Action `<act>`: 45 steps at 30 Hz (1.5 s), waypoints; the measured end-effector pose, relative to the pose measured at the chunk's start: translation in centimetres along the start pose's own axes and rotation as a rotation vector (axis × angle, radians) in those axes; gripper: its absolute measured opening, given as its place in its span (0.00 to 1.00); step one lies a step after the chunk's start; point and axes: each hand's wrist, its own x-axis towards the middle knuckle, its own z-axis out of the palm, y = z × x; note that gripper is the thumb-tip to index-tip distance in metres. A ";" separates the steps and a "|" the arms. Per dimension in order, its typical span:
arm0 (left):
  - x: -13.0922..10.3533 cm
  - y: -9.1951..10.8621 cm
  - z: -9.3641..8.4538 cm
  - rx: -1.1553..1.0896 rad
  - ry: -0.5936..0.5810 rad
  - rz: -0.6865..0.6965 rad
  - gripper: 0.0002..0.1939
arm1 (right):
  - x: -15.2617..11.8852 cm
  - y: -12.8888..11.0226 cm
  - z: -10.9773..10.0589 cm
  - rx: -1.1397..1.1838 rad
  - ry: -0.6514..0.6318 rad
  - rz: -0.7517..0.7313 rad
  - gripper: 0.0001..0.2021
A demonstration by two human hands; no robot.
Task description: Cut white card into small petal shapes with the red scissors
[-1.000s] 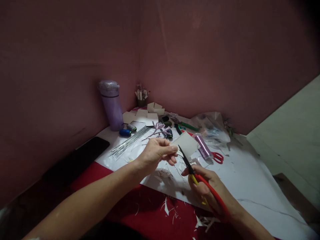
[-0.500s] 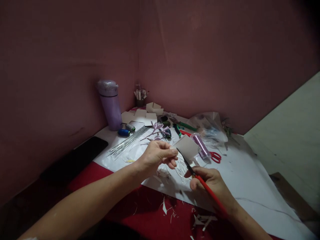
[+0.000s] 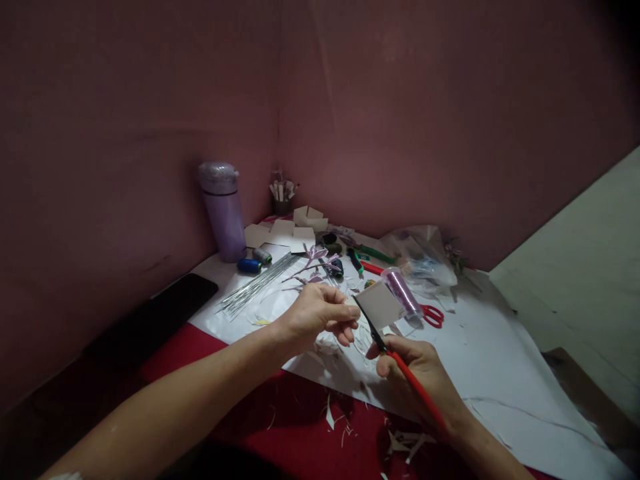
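My left hand (image 3: 317, 317) pinches a small white card (image 3: 379, 304) by its left edge and holds it just above the table. My right hand (image 3: 423, 373) grips red-handled scissors (image 3: 395, 363) whose dark blades point up and left into the card's lower edge. Both hands hover over a white paper sheet (image 3: 480, 347) strewn with paper trimmings.
A purple bottle (image 3: 223, 210) stands at the back left by the wall. Thread spools (image 3: 250, 265), a bundle of thin wires (image 3: 257, 287), a purple spool (image 3: 403, 293), second red scissors (image 3: 433, 315), green pliers (image 3: 373, 253), a plastic bag (image 3: 420, 257) and cut cards (image 3: 283, 232) lie behind the hands. A black phone (image 3: 155, 317) rests at the left.
The scissors have moved up and closed in on the card; the yellow part of the handle is now hidden in my right hand. The card has tilted slightly.
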 end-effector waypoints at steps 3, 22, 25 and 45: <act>0.1 0.0 -0.1 0.007 0.005 -0.015 0.11 | 0.0 -0.1 0.2 0.019 0.018 0.018 0.10; -0.5 -1.7 1.4 0.003 -0.028 0.074 0.12 | -0.7 -1.7 0.7 0.152 0.185 -0.168 0.10; -0.7 -1.9 1.9 0.053 -0.009 0.066 0.12 | -0.8 -1.4 0.8 0.162 0.221 -0.171 0.10; -0.9 -2.5 2.1 0.028 -0.057 -0.017 0.13 | -0.9 -1.9 0.8 0.089 0.315 -0.180 0.08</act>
